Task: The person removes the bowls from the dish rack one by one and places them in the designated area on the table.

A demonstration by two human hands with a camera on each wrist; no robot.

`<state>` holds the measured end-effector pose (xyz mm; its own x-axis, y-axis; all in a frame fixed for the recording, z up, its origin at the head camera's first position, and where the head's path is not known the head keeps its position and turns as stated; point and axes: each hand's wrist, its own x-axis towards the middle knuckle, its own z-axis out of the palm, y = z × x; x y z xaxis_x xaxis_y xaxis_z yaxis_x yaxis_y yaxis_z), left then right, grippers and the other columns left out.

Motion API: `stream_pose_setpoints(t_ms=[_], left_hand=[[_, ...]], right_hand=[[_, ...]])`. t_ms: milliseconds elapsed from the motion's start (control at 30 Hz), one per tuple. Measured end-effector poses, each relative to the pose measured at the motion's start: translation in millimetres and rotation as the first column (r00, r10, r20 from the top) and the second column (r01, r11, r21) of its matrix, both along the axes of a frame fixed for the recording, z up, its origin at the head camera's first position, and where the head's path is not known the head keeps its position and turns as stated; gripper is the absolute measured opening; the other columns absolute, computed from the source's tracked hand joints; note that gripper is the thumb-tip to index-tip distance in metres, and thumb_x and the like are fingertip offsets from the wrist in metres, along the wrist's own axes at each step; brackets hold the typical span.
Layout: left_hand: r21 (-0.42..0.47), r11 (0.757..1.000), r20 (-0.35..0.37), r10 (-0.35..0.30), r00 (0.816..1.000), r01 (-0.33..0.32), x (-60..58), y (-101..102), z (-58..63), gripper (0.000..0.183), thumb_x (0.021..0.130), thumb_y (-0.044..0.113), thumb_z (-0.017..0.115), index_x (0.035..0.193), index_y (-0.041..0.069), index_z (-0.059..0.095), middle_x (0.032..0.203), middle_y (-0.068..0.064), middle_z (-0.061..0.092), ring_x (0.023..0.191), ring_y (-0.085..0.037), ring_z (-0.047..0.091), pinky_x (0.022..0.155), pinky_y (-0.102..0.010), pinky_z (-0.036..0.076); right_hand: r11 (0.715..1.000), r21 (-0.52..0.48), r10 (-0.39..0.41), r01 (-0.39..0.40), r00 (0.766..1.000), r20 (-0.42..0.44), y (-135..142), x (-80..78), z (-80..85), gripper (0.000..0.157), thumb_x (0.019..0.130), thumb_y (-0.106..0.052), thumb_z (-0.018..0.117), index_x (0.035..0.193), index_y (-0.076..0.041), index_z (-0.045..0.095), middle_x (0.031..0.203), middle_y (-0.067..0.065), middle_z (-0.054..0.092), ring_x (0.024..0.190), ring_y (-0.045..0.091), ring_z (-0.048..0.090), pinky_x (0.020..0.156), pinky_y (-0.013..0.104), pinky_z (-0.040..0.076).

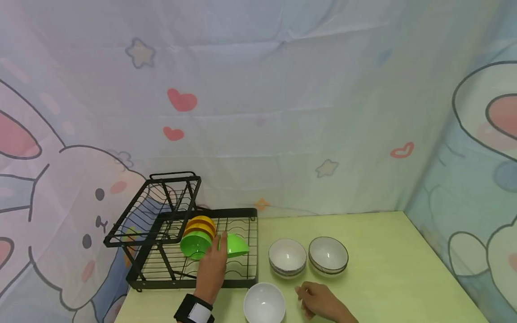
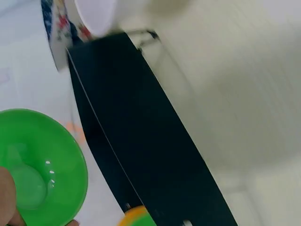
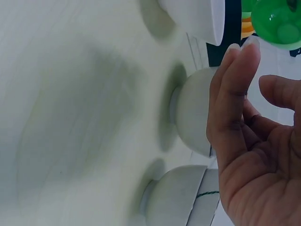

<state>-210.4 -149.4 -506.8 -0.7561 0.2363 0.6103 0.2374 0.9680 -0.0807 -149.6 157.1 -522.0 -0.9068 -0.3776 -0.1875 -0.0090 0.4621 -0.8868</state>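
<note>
My left hand [image 1: 212,270] holds a bright green bowl [image 1: 236,246] by its side, tilted over the black wire dish rack [image 1: 257,264]. In the left wrist view the inside of that green bowl [image 2: 56,160] faces the camera, with fingers at its rim. Left of the hand, another green bowl [image 1: 194,245] stands on edge in the rack, nested against orange bowls [image 1: 202,220]. My right hand [image 1: 321,301] hovers over the table with fingers loosely bent and nothing in them. A single white bowl [image 1: 264,304] stands between the two hands.
Two stacks of white bowls, the left stack [image 1: 287,256] and the dark-rimmed right stack [image 1: 329,255], stand right of the rack. An upper rack tier [image 1: 108,242] rises over the rack's left side. A printed cloth [image 1: 282,112] hangs behind the pale table [image 1: 383,260].
</note>
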Motion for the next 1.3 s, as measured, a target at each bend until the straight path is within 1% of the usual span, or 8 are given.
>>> stream_pose_setpoints(t_ms=[167, 333, 533, 667, 800, 1000, 1167, 1300], left_hand=[[0.059, 0.997, 0.035, -0.053, 0.998, 0.051, 8.7, 21, 3.7, 0.081, 0.066, -0.006, 0.086, 0.139, 0.004, 0.051, 0.124, -0.017, 0.064, 0.077, -0.026, 0.071, 0.05, -0.026, 0.055], [0.058, 0.994, 0.051, -0.092, 0.994, 0.089, 19.1, 42, 10.8, 0.081, 0.067, -0.005, 0.086, 0.139, 0.006, 0.051, 0.127, -0.014, 0.063, 0.08, -0.025, 0.071, 0.051, -0.026, 0.055], [0.151, 0.975, 0.071, -0.173, 0.982, 0.161, 28.0, 64, 12.4, 0.075, 0.072, -0.005, 0.083, 0.138, 0.005, 0.051, 0.125, -0.012, 0.063, 0.081, -0.024, 0.071, 0.06, -0.031, 0.059], [0.243, 0.951, 0.118, -0.227, 0.967, 0.193, 30.2, 73, 8.3, 0.072, 0.074, -0.011, 0.075, 0.139, 0.003, 0.049, 0.124, -0.014, 0.064, 0.077, -0.024, 0.071, 0.063, -0.031, 0.059], [0.314, 0.928, 0.193, -0.267, 0.944, 0.198, 32.1, 79, 4.4, 0.077, 0.069, -0.017, 0.072, 0.14, 0.003, 0.047, 0.125, -0.017, 0.064, 0.076, -0.025, 0.072, 0.066, -0.032, 0.06], [0.367, 0.905, 0.259, -0.323, 0.91, 0.217, 34.2, 83, 1.2, 0.072, 0.075, -0.014, 0.068, 0.141, 0.003, 0.045, 0.127, -0.021, 0.064, 0.092, -0.029, 0.074, 0.08, -0.036, 0.061], [0.357, 0.901, 0.274, -0.354, 0.894, 0.247, 35.0, 83, -1.4, 0.065, 0.086, -0.003, 0.067, 0.145, 0.002, 0.041, 0.129, -0.02, 0.063, 0.094, -0.027, 0.073, 0.082, -0.034, 0.061], [0.35, 0.9, 0.287, -0.369, 0.884, 0.262, 36.7, 83, -0.8, 0.06, 0.093, 0.01, 0.065, 0.147, 0.003, 0.039, 0.129, -0.016, 0.062, 0.105, -0.025, 0.07, 0.088, -0.034, 0.059]], right_hand=[[0.999, -0.032, -0.009, 0.008, 0.999, -0.035, -9, -5.3, 7.1, 0.033, 0.104, -0.032, 0.049, 0.1, -0.001, 0.061, 0.074, 0.007, 0.065, 0.059, 0.013, 0.061, 0.055, 0.027, 0.054], [0.999, -0.032, -0.007, 0.004, 0.995, -0.098, -17, -9.8, 17.5, 0.042, 0.102, -0.032, 0.054, 0.123, 0.005, 0.053, 0.091, 0.01, 0.069, 0.061, 0.013, 0.064, 0.057, 0.027, 0.053], [0.999, -0.037, 0.022, -0.03, 0.98, -0.198, -25, -9.9, 29.9, 0.047, 0.101, -0.027, 0.057, 0.131, 0.008, 0.049, 0.105, 0.019, 0.069, 0.065, 0.02, 0.068, 0.055, 0.025, 0.054], [1.0, -0.005, 0.013, -0.015, 0.97, -0.244, -26, -9.6, 29.9, 0.036, 0.102, -0.022, 0.054, 0.124, 0.006, 0.059, 0.107, 0.02, 0.067, 0.067, 0.019, 0.066, 0.055, 0.023, 0.054], [0.998, 0.053, -0.02, 0.033, 0.971, -0.237, -24, -10.7, 26.9, 0.026, 0.102, -0.018, 0.052, 0.113, 0.002, 0.064, 0.096, 0.013, 0.067, 0.067, 0.012, 0.063, 0.056, 0.022, 0.052], [0.989, 0.11, -0.065, 0.097, 0.964, -0.259, -18, -10.0, 26.1, 0.021, 0.102, -0.012, 0.048, 0.094, -0.002, 0.065, 0.078, 0.004, 0.065, 0.062, 0.008, 0.06, 0.053, 0.021, 0.048], [0.986, 0.133, -0.056, 0.098, 0.955, -0.29, -13, -7.8, 25.2, 0.024, 0.102, -0.014, 0.05, 0.085, -0.006, 0.065, 0.073, 0.004, 0.065, 0.058, 0.004, 0.057, 0.052, 0.02, 0.047], [0.985, 0.137, -0.067, 0.105, 0.964, -0.256, -7, -7.0, 22.2, 0.023, 0.101, -0.014, 0.051, 0.085, -0.006, 0.065, 0.075, 0.002, 0.065, 0.06, 0.004, 0.058, 0.053, 0.02, 0.049]])
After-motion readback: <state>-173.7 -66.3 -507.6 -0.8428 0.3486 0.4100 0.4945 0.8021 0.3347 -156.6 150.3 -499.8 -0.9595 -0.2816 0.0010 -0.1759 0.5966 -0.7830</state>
